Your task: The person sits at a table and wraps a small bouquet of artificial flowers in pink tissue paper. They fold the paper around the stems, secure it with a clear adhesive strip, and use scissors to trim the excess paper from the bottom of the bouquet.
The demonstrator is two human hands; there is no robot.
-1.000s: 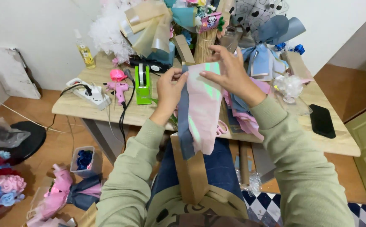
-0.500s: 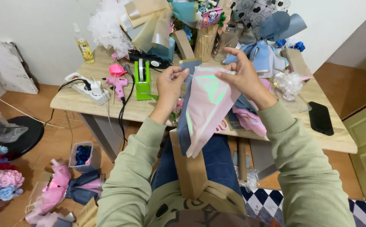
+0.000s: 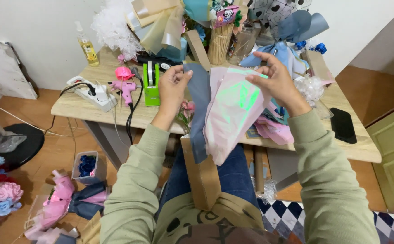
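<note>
The person holds 2 wrapping sheets up in front of the wooden table, above the lap. The left hand is closed in a pinch on the top edge of the grey-blue sheet, and the right hand pinches the top edge of the iridescent pink sheet, with the fingers bent over it. The pink sheet lies over the grey-blue one and both hang down toward a brown paper roll that stands between the knees. I judge that the step is the layering and aligning of the 2 sheets. The next move, I think, needs the top edges to be matched evenly and kept tight, because thin film slips easily. A green tape dispenser and a pink glue gun stand on the table left of the sheets, near the left hand
</note>
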